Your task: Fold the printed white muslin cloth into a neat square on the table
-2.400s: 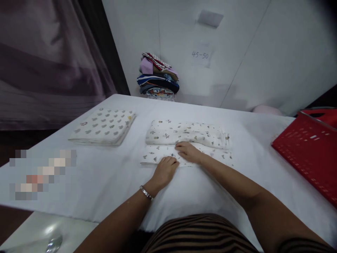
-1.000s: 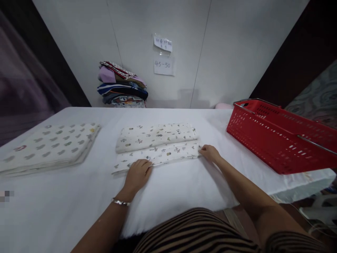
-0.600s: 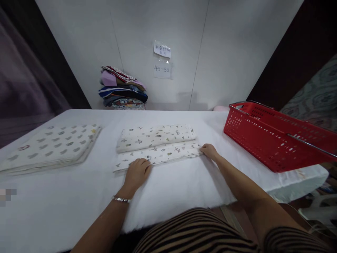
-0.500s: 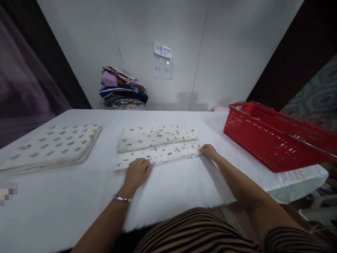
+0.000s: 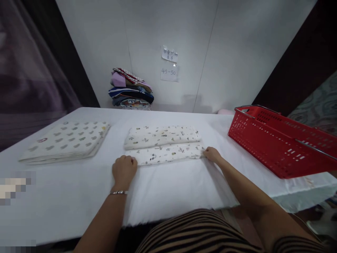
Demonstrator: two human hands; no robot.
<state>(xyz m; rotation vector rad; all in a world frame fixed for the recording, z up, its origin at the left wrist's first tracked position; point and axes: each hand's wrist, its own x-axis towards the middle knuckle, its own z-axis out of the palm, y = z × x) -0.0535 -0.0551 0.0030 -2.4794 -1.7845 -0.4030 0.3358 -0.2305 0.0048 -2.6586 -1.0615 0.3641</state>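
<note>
Cloth (image 5: 163,149) lay on the table (image 5: 168,189) between my hands and just beyond them, its thicker fold (image 5: 162,136) away from me. My right hand (image 5: 212,154) pinched its near right corner; my left hand (image 5: 124,171) curled at the other end, fingertips hidden, so I couldn't tell its grip. An uneven pull might have skewed the near edge or rumpled the fold.

On the desk (image 5: 168,191), a cloth (image 5: 162,137) lies between another cloth (image 5: 71,139) at left and a basket (image 5: 276,146) at right; a clothes pile (image 5: 131,90) sits beyond the far edge.
</note>
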